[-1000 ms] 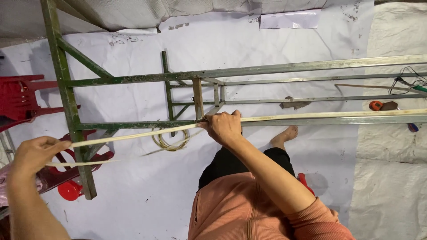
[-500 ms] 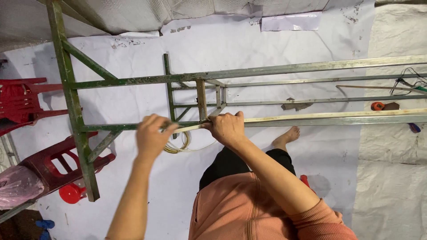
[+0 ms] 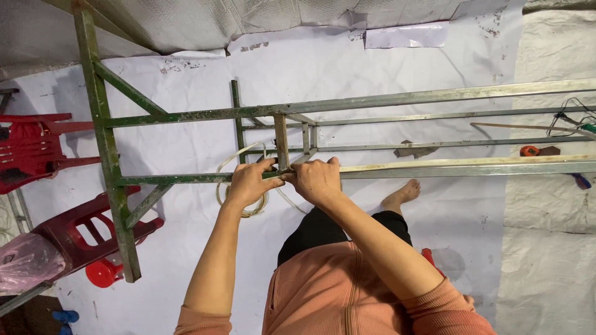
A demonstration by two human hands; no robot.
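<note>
Head view: both hands meet at a joint on the frame (image 3: 186,179), where a pale strip (image 3: 447,166) lies along the near rail. Left hand (image 3: 249,183) and right hand (image 3: 318,180) each have a closed grip there; cord (image 3: 225,169) hangs loose, binding looks unfinished
</note>
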